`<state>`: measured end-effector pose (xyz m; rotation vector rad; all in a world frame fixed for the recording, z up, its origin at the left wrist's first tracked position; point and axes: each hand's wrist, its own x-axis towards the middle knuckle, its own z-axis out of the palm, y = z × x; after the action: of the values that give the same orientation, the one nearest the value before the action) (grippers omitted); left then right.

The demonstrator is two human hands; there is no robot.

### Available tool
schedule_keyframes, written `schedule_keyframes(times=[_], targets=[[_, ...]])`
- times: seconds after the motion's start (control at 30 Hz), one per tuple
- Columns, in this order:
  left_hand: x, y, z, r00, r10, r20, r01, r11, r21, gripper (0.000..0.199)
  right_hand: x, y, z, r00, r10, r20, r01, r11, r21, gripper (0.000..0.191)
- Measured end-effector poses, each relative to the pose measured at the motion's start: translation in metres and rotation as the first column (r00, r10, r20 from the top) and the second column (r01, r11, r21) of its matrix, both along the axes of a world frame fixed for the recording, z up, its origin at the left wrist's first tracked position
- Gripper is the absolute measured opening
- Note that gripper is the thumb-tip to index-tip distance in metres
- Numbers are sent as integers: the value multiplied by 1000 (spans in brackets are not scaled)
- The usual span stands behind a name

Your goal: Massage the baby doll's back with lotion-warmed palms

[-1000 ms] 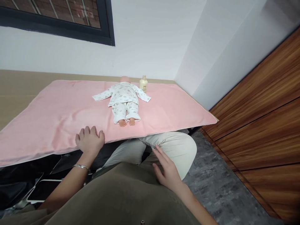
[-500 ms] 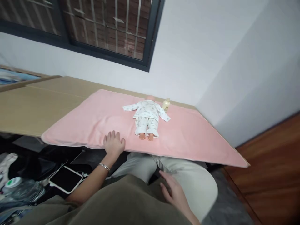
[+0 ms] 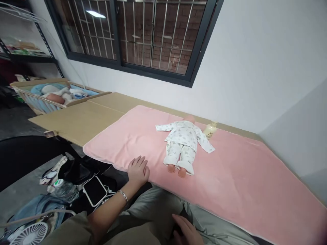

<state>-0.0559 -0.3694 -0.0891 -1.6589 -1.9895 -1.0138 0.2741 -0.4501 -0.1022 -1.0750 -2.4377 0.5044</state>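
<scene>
My left hand (image 3: 138,171) rests open on the near edge of a pink blanket (image 3: 235,170), fingers stretched out and holding nothing. Low in the view, my right hand (image 3: 187,229) is over my lap, its fingers extended and apart from the thumb, with nothing seen in it. On the blanket lies a baby doll (image 3: 182,136) in a white patterned top and trousers, feet toward me, arms spread. The doll's head is only partly visible. Beside its shoulder is a pale yellow bottle (image 3: 210,130).
Left of the blanket is a brown board surface (image 3: 84,119), with a wooden crib (image 3: 61,103) beyond it. A phone-like device (image 3: 95,191), a clear plastic jar (image 3: 65,190) and a white fan (image 3: 32,234) sit at lower left. A wall with a barred window (image 3: 158,37) stands behind.
My view has swung left, bringing the crib and shelf into sight. My left hand stays on the blanket edge, and my right hand stays over my lap. The doll lies as before.
</scene>
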Motion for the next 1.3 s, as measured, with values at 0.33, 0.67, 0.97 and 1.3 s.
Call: schedule_keyframes(times=[0.33,0.67,0.97,1.3], targets=[[-6,-10,4,995,-70,73,71,997,-7,26,-21,-13,44,999,15,-49,-21,994,-110,48],[-7,-4,2,991,-71,115,76,996,-40,25,-51,-46,77,997,56,54,-35,944,-329,45],[-12,2,8,982,-105,156,127,982,-138,29,-79,-81,45,995,29,94,1,954,-300,45],[-9,-2,19,975,-127,179,158,973,-167,30,-98,-93,38,978,145,148,-110,969,-222,43]])
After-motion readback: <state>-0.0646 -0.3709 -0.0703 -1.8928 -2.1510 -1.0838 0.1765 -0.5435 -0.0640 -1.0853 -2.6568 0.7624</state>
